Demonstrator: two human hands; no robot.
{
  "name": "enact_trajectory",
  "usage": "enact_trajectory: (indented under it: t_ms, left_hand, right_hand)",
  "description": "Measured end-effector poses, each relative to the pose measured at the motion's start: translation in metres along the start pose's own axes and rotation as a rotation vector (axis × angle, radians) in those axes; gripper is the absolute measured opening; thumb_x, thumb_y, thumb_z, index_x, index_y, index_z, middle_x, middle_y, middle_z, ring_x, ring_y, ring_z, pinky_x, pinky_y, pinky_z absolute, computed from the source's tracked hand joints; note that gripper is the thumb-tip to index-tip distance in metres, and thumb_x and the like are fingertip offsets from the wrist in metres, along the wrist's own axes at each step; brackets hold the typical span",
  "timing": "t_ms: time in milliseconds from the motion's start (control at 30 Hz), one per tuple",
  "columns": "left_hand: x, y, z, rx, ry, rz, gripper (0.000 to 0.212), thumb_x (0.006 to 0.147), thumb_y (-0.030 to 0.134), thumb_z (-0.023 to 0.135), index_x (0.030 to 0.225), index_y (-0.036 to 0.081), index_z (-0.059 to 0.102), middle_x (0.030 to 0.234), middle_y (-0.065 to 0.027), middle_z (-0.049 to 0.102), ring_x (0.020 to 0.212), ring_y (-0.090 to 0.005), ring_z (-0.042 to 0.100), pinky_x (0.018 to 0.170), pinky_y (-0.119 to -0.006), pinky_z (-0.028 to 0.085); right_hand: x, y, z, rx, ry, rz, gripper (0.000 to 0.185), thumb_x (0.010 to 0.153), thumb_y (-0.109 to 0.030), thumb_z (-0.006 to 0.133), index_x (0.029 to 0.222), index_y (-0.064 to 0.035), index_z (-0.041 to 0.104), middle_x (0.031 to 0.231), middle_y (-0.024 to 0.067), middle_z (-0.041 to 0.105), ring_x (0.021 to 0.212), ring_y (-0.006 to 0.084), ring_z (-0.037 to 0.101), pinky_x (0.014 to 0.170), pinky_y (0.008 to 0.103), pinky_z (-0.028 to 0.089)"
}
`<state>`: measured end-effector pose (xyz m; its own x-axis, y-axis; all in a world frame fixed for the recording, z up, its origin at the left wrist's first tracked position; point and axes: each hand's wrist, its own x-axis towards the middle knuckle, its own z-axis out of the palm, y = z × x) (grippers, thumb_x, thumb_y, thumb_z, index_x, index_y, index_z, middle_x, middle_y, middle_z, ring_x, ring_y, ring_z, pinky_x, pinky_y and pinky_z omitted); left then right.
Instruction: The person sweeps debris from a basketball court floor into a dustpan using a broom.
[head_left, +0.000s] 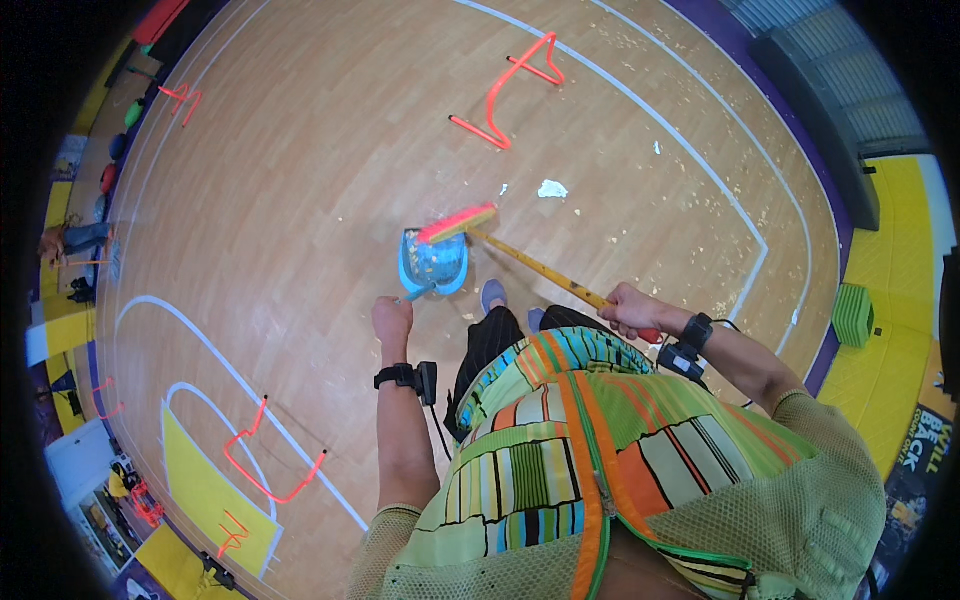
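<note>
My left hand (392, 320) grips the handle of a blue dustpan (454, 284) in front of my feet. Small pale scraps lie inside the pan. In my right hand (630, 309) is the yellow stick of a broom (541, 271), near its red end. The broom's head (459, 223), yellow with pink bristles, is at the pan's far edge and covers part of its mouth. Just beyond the broom head, a white torn scrap (553, 189) rests on the wooden floor (315, 172), with a smaller white piece (504, 190) beside it.
Orange hurdles stand ahead (492, 97) and at left (244, 450). Pale debris (705, 150) is scattered over the floor at the right. Yellow padding (885, 247) and stacked green items (853, 315) line the right side. Another person (82, 238) stands at the far left with a broom.
</note>
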<state>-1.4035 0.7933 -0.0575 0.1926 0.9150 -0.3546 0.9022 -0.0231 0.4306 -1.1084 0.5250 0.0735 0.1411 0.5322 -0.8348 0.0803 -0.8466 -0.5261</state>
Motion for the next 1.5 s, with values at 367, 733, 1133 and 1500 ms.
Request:
enact_trajectory:
  t_ms: [367, 733, 1133, 1500]
  left_hand:
    - [0.010, -0.080, -0.009, 0.203, -0.106, -0.106, 0.026, 0.061, 0.019, 0.059, 0.065, -0.007, 0.057, 0.071, -0.0275, 0.057, 0.073, -0.0386, 0.058, 0.068, -0.042, 0.046]
    - [0.035, -0.016, -0.019, 0.156, -0.112, -0.054, 0.027, 0.064, 0.017, 0.055, 0.077, -0.006, 0.058, 0.084, -0.0267, 0.058, 0.083, -0.0373, 0.057, 0.074, -0.041, 0.046]
    - [0.006, -0.051, -0.016, 0.233, -0.317, -0.104, 0.035, 0.061, 0.017, 0.057, 0.085, -0.007, 0.056, 0.091, -0.0288, 0.055, 0.090, -0.0393, 0.054, 0.078, -0.041, 0.044]
    - [-0.008, -0.120, 0.030, 0.167, -0.359, -0.289, 0.031, 0.059, 0.016, 0.060, 0.077, -0.010, 0.055, 0.082, -0.0307, 0.056, 0.082, -0.0409, 0.056, 0.073, -0.042, 0.046]
  right_hand:
    - [0.006, -0.012, 0.014, -0.035, -0.029, 0.027, 0.024, 0.080, -0.017, 0.051, 0.066, 0.0026, 0.053, 0.049, 0.0032, 0.046, 0.036, 0.0107, 0.045, 0.032, 0.0241, 0.038]
    - [0.021, -0.038, 0.010, -0.153, 0.151, -0.076, 0.022, 0.079, -0.011, 0.044, 0.065, 0.0055, 0.047, 0.046, 0.0078, 0.047, 0.036, 0.0163, 0.050, 0.034, 0.0298, 0.040]
    - [-0.011, -0.021, 0.005, -0.411, -0.205, 0.034, 0.019, 0.070, -0.004, 0.043, 0.055, 0.0059, 0.052, 0.047, 0.0113, 0.051, 0.038, 0.0158, 0.051, 0.038, 0.0277, 0.042]
    - [0.008, 0.001, -0.044, -0.140, 0.313, 0.070, 0.029, 0.079, -0.014, 0.048, 0.057, 0.0046, 0.049, 0.045, 0.0082, 0.049, 0.035, 0.0157, 0.049, 0.033, 0.0289, 0.039]
